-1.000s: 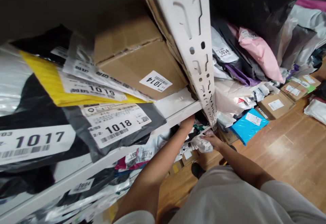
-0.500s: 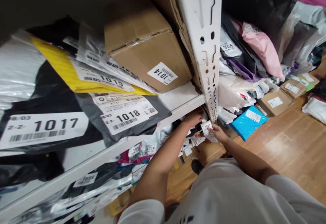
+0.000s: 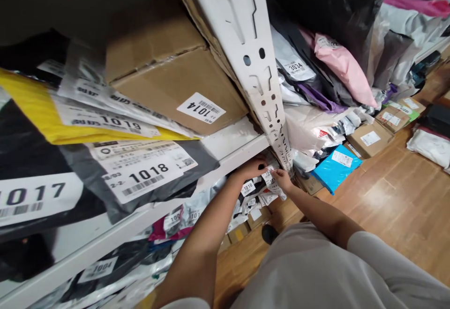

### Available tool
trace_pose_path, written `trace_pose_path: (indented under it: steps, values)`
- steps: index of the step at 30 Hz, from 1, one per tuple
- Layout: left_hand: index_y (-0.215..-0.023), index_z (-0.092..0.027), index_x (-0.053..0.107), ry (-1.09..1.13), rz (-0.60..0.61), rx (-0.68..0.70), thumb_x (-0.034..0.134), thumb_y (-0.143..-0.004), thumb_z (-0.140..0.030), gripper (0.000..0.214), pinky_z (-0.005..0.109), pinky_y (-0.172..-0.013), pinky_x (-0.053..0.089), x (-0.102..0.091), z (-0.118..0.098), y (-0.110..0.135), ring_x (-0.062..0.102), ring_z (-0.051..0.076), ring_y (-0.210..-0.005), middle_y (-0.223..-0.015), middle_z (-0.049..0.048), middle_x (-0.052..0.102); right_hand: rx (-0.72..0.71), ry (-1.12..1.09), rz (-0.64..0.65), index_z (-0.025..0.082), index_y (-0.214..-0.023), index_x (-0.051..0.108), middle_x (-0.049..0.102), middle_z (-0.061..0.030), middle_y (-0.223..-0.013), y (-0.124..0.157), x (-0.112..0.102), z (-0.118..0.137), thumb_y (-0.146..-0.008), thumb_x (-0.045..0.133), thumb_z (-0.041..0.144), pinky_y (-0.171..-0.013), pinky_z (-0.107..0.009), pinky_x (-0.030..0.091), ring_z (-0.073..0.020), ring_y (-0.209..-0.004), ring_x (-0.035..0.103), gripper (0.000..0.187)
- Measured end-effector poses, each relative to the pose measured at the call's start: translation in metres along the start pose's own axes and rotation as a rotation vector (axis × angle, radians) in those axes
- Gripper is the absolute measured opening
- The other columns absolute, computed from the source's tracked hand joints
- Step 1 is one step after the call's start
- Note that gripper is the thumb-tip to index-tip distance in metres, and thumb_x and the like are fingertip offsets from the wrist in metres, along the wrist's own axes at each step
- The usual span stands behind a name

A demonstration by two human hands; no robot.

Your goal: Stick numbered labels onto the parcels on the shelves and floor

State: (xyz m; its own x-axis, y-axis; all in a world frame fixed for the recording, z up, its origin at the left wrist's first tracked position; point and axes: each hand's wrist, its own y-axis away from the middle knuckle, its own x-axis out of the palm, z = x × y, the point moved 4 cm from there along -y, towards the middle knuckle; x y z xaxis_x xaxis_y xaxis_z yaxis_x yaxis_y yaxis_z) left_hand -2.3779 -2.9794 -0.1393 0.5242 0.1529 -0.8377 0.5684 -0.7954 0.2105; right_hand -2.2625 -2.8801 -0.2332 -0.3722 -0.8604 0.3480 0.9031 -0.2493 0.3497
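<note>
Under the shelf, beside the foot of the white post, my right hand [image 3: 284, 181] pinches the edge of a white printed label [image 3: 267, 174]; its number starts with 10, the rest is blurred. Close on the other side, my left hand [image 3: 253, 167] has its fingers curled at the label's upper edge. What they grip, if anything, is too small to make out. Left of the label lies a dark parcel with a sticker [image 3: 248, 187] reading 1018. More labelled bags lie just below both hands.
A white upright post [image 3: 246, 56] stands in front of me. On the shelf are a cardboard box [image 3: 168, 88] marked 1014, a yellow bag [image 3: 31, 107] and a grey bag [image 3: 206, 155]. To the right, a blue parcel [image 3: 335, 170] lies on the wooden floor [image 3: 383, 210].
My view has shifted, so the post and shelf appear further left. My right hand has come closer to my left, and the label is now between them.
</note>
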Motion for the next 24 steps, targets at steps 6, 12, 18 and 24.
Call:
trace_pose_path:
  steps: [6,12,18,24]
  values:
    - [-0.084,-0.022,0.073,-0.022,0.023,0.038,0.063,-0.090,-0.033,0.016,0.034,-0.089,0.052,0.0005,-0.0005,0.0000,0.066,0.024,-0.097,-0.096,0.0048,0.073,-0.007,0.073,-0.072,0.022,-0.052,0.046,0.038,0.0077,-0.048,-0.0089,-0.0050,-0.0009,-0.056,0.071,0.080,-0.051,-0.025,0.027,-0.0076,-0.052,0.031,0.063]
    - [-0.081,-0.021,0.071,-0.064,0.017,0.055,0.058,-0.094,-0.032,0.021,0.036,-0.089,0.051,0.0046,0.0017,-0.0029,0.064,0.026,-0.099,-0.097,0.0061,0.073,-0.022,0.104,-0.086,0.023,-0.049,0.038,0.031,0.0070,-0.050,-0.0102,-0.0063,0.0011,-0.057,0.069,0.081,-0.051,-0.027,0.023,-0.0077,-0.053,0.026,0.066]
    - [-0.080,-0.021,0.070,-0.108,0.019,0.075,0.064,-0.092,-0.035,0.019,0.036,-0.086,0.052,0.0058,0.0024,-0.0030,0.064,0.026,-0.094,-0.094,0.0062,0.072,-0.037,0.112,-0.076,0.023,-0.050,0.038,0.032,0.0062,-0.052,-0.0089,-0.0047,0.0018,-0.058,0.070,0.079,-0.052,-0.026,0.023,-0.0082,-0.055,0.026,0.065]
    - [-0.079,-0.020,0.070,-0.162,0.025,0.095,0.064,-0.092,-0.027,0.016,0.036,-0.090,0.051,0.0067,0.0025,-0.0048,0.063,0.025,-0.098,-0.098,0.0069,0.072,-0.031,0.089,-0.050,0.020,-0.060,0.056,0.047,0.0038,-0.056,-0.0062,-0.0046,0.0014,-0.055,0.074,0.076,-0.055,-0.026,0.034,-0.0099,-0.057,0.039,0.059]
